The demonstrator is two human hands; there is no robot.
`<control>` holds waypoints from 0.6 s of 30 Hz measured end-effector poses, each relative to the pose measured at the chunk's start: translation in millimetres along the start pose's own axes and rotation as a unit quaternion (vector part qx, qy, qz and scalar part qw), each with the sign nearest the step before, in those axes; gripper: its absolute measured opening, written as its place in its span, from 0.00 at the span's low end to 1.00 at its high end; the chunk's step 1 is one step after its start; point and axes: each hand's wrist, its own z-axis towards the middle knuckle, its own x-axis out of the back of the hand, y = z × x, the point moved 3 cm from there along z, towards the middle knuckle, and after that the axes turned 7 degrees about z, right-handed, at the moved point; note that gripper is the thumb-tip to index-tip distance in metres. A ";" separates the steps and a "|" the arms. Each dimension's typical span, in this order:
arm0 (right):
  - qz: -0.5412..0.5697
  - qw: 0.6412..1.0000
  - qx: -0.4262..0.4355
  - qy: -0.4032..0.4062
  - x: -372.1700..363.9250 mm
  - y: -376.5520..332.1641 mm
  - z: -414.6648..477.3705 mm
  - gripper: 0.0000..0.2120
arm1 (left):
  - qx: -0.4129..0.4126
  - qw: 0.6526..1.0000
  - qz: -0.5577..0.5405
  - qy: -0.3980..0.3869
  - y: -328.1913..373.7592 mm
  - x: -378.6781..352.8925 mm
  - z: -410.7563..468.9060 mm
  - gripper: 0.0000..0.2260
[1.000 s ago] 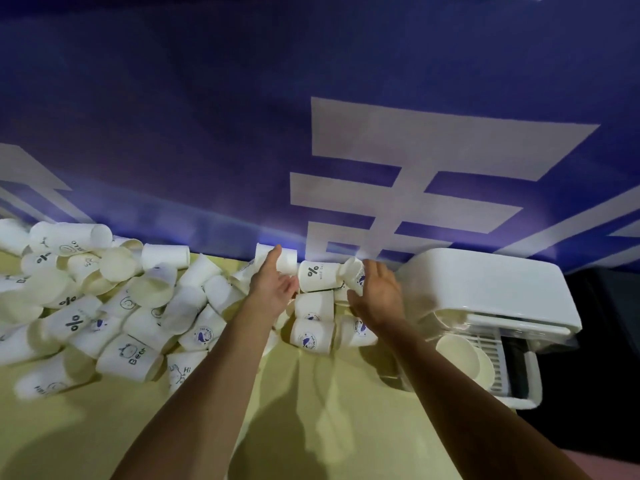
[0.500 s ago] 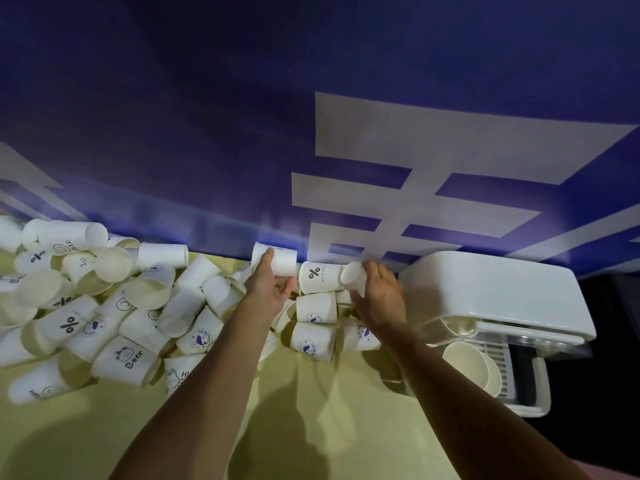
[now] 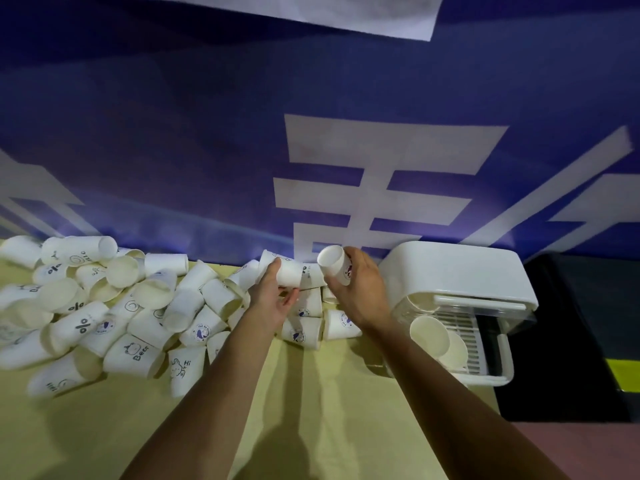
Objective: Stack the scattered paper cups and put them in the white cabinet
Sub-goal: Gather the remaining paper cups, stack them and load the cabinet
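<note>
My left hand [image 3: 273, 296] grips a white paper cup [image 3: 287, 270] lying sideways, base toward the right. My right hand [image 3: 362, 289] grips another paper cup [image 3: 334, 263], lifted with its open mouth turned left toward the first cup; the two cups are a short gap apart. Beneath both hands lie several more printed cups [image 3: 304, 330]. A large heap of scattered cups [image 3: 114, 306] covers the yellow table [image 3: 311, 410] to the left. The white cabinet [image 3: 457, 275] stands at the right with its door open and cups [image 3: 429, 334] lying inside.
A blue wall with white markings [image 3: 363, 188] rises directly behind the table. Right of the cabinet is a dark surface [image 3: 581, 323] with a yellow stripe. The near part of the table carries only my forearms and their shadows.
Both hands have lifted their cups off the pile. The right hand has raised its cup and turned its mouth leftward toward the left hand's cup.
</note>
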 end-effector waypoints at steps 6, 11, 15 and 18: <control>0.077 0.997 -0.018 0.026 31.0 -15.8 -27.6 0.27 | -0.045 0.997 0.068 -0.001 -14.7 2.4 -39.4 0.25; 0.112 0.992 -0.017 0.047 52.6 -13.1 -60.6 0.29 | -0.070 0.989 0.125 -0.028 -27.4 0.2 -62.6 0.28; 0.119 0.991 -0.019 0.049 70.6 -5.4 -80.9 0.32 | -0.076 0.985 0.142 -0.062 -47.0 -3.2 -80.4 0.29; 0.140 0.989 -0.019 0.046 80.3 -2.1 -92.0 0.29 | -0.090 0.981 0.155 -0.080 -59.1 -4.4 -94.5 0.28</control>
